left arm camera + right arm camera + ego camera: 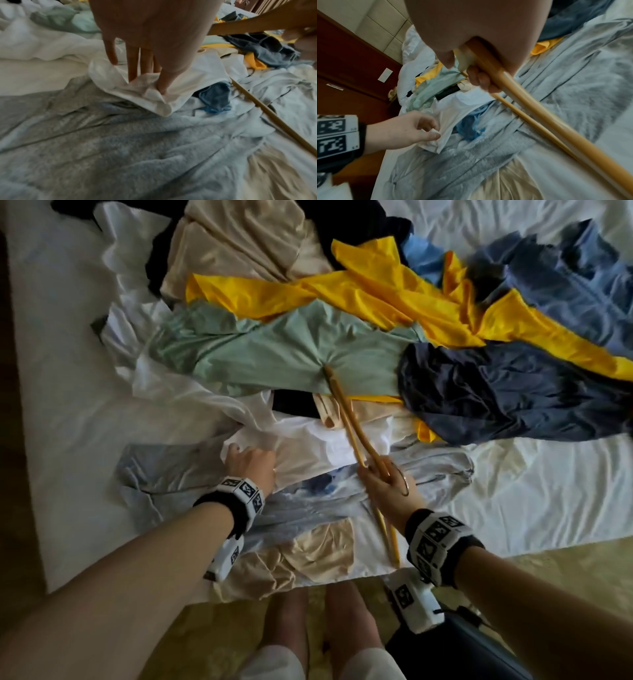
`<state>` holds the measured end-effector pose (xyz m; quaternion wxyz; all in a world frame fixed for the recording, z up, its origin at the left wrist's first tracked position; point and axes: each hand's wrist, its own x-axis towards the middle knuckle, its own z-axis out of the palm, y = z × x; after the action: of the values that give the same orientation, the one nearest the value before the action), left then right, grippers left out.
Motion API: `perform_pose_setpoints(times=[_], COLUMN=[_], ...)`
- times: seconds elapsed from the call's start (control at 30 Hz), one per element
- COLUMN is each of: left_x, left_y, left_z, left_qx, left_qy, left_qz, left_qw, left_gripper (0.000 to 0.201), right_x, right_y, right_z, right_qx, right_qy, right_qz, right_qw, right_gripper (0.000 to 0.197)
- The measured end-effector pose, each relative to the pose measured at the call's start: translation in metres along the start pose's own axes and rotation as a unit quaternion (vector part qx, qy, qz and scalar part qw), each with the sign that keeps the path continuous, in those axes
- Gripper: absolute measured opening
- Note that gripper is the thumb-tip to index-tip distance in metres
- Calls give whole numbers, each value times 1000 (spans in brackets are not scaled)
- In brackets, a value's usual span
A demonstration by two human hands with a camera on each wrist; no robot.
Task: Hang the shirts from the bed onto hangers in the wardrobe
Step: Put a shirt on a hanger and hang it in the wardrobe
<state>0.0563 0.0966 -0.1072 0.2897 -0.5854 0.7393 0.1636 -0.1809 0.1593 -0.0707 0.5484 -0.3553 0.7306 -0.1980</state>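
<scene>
A heap of shirts lies on the white bed (61,371). My right hand (387,484) grips a wooden hanger (346,419) at its middle, beside the metal hook (406,482); one arm of the hanger pokes into the pale green shirt (281,347). In the right wrist view the hanger (530,108) runs down to the right from my fist. My left hand (250,463) pinches a fold of the white shirt (308,436) between thumb and fingers; the pinch shows in the left wrist view at the white shirt (150,93). A light blue shirt (191,481) lies under both hands.
Yellow (376,289), navy (513,392), blue (582,278) and beige (246,244) garments crowd the far half of the bed. A beige garment (318,556) hangs at the near edge. A dark wooden cabinet (347,65) stands left of the bed. My legs stand on the carpet (548,559).
</scene>
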Motion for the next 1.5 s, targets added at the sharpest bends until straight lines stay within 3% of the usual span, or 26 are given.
perform_pose_setpoints(times=[0.1, 0.2, 0.3, 0.43, 0.53, 0.67, 0.8, 0.97, 1.0, 1.07, 1.13, 1.2, 1.33, 1.5], left_x=[-8, -22, -34, -49, -59, -56, -42, -17, -13, -8, -4, 0, -13, -59], left_y=[-5, -7, 2, 14, 15, 10, 4, 5, 6, 9, 12, 14, 20, 16], left_z=[3, -2, -23, -48, -61, -49, -32, -16, -17, -23, -30, -34, -36, -20], left_qx=[-12, -169, -255, -464, -558, -495, -491, -442, -461, -537, -595, -628, -625, -602], left_qy=[-15, 5, 2, -9, -95, -133, -78, -107, -109, -104, -107, -90, -41, -162], left_qz=[50, 59, 82, 78, 53, 67, -56, -108, -119, -149, -167, -164, -146, -78], left_qw=[999, 984, 963, 882, 823, 856, 866, 884, 872, 824, 779, 755, 765, 778], left_gripper=[29, 15, 25, 16, 19, 22, 17, 66, 74, 78, 70, 54, 16, 12], right_x=[-6, -13, -12, -16, -21, -22, -30, -55, -59, -66, -70, -70, -64, -55], right_y=[-10, -27, -45, -54, -52, -55, -66, -73, -73, -73, -72, -72, -66, -55], right_z=[7, 22, 43, 61, 59, 52, 50, 41, 36, 25, 15, 9, 8, 11], right_qx=[-100, -150, -175, -220, -239, -242, -233, -215, -220, -233, -237, -228, -207, -193], right_qy=[6, 9, -23, -68, -45, -15, -22, -62, -72, -97, -109, -103, -69, 0], right_qz=[-47, -135, -167, -143, -134, -104, -52, -59, -71, -86, -95, -104, -113, -72], right_qw=[994, 979, 970, 963, 961, 965, 971, 973, 970, 964, 961, 963, 969, 979], right_gripper=[18, 21, 30, 33, 27, 17, 21, 19, 20, 22, 22, 22, 18, 18])
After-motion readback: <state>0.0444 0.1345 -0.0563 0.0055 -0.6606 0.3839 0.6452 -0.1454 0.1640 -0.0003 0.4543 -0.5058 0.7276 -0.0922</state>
